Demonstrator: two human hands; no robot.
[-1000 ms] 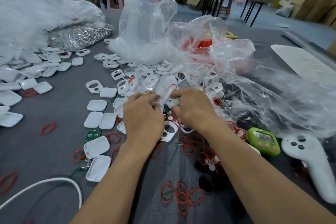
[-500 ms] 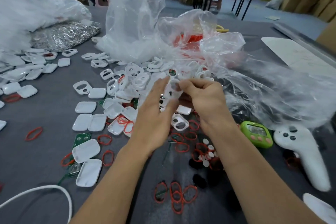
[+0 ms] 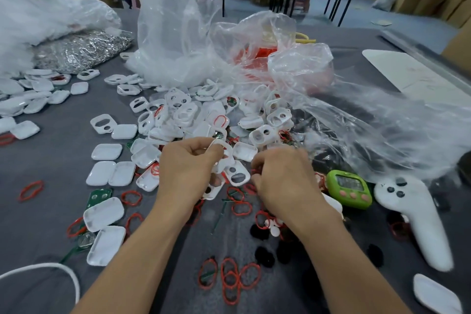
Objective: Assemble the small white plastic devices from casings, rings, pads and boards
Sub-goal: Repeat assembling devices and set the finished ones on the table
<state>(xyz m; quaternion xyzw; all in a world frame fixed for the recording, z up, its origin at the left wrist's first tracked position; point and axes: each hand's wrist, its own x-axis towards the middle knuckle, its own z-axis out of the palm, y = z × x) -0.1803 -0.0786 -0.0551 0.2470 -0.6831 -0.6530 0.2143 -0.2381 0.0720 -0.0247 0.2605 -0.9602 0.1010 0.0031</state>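
My left hand grips a white casing with cut-out openings, lifted just above the table. To its right, my right hand is lowered to the table with its fingers curled around a red ring among other rings. A heap of white casings lies behind both hands. Closed white shells lie at the left. More red rings and black pads lie between my forearms. A green board sits by the shells.
Crumpled clear plastic bags rise behind the heap and spread to the right. A green timer and a white controller lie at the right. A bag of silver parts sits far left, a white cable near left.
Both hands held the casing raised half a second ago. My right hand has let go and dropped to the rings on the table; my left hand keeps the casing, now lower.
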